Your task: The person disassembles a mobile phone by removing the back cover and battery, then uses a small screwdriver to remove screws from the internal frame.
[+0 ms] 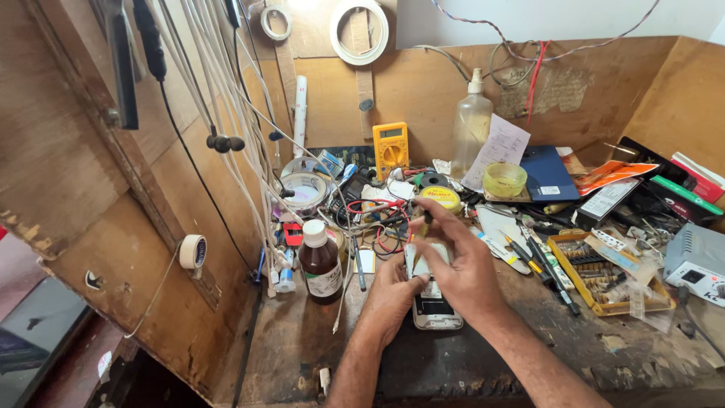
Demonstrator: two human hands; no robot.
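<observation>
A white phone (433, 310) with its back cover off lies flat on the dark worn workbench (302, 340). My left hand (389, 296) rests on the phone's left side and holds it down. Above the phone's upper part, my right hand (461, 264) pinches a thin screwdriver (424, 227) upright, its tip pointing down at the phone. A brown glass bottle (320, 262) with a white cap stands just left of my left hand.
A yellow multimeter (390, 148), a clear spray bottle (470, 125), a yellow-lidded tub (504, 180), tape rolls (305, 190) and tangled wires crowd the back. To the right sit a yellow tray of bits (604, 276) and a grey power unit (695, 264). White cables (242, 136) hang on the left.
</observation>
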